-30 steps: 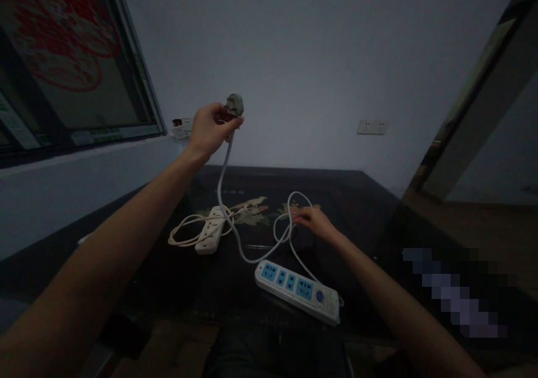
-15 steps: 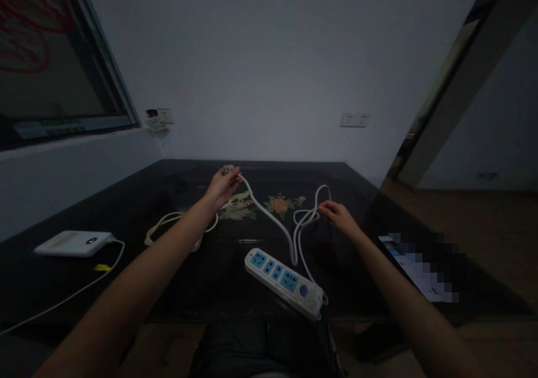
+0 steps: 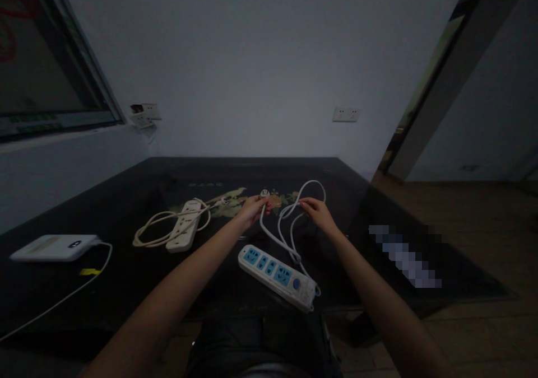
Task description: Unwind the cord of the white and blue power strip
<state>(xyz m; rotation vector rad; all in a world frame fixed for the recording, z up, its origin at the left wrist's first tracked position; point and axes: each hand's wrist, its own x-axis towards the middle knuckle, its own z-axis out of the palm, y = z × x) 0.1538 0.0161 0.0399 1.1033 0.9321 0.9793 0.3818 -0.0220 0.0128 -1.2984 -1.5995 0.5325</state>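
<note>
A white power strip (image 3: 277, 277) with blue sockets lies slanted near the front of the dark table. From its right end a white cord (image 3: 275, 237) runs up in loose loops. My left hand (image 3: 253, 210) is closed on that cord just below its plug (image 3: 264, 193), whose prongs point away from me. My right hand (image 3: 316, 210) pinches a loop of the same cord, to the right of the plug. Left of my hands, a second white power strip (image 3: 184, 229) rests on the table under its own cream cord (image 3: 147, 224).
A white power bank (image 3: 54, 247) with a cable (image 3: 71, 293) and a yellow tag (image 3: 89, 271) lies at the left. A blurred flat item (image 3: 403, 257) is at the right of the black table (image 3: 202, 294). Wall sockets (image 3: 346, 114) are behind.
My left hand has brought the plug right and nearer, towards my right hand, and the cord has slackened. My right hand has shifted slightly left. The second power strip is now uncovered.
</note>
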